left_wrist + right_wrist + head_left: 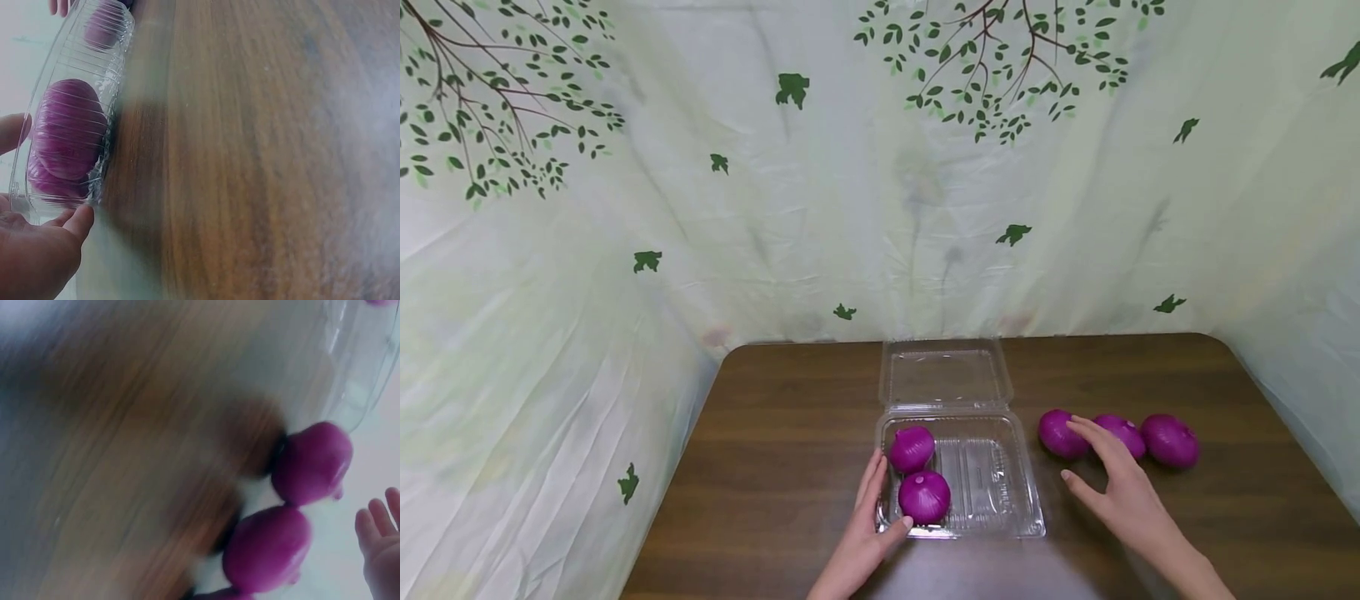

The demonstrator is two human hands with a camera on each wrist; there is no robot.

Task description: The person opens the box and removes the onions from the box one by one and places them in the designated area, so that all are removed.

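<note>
A clear plastic clamshell container (981, 492) sits with its lid (947, 379) folded back. Two purple onions, a rear onion (912, 448) and a front onion (924, 497), lie along its left side. My left hand (868, 529) holds the container's front left corner, thumb at the front rim and fingers along the left wall. Over to the right, my right hand (1123, 496) hovers with fingers spread and holds nothing. Near it a left onion (1054, 435), a middle onion (1124, 432) and a right onion (1170, 442) form a row; the hand partly covers the first two in the head view.
The brown wooden table (775, 467) has rounded back corners. Behind it and at both sides hangs a pale curtain (820, 208) with printed leaves and branches. The folded-back lid reaches the table's back edge.
</note>
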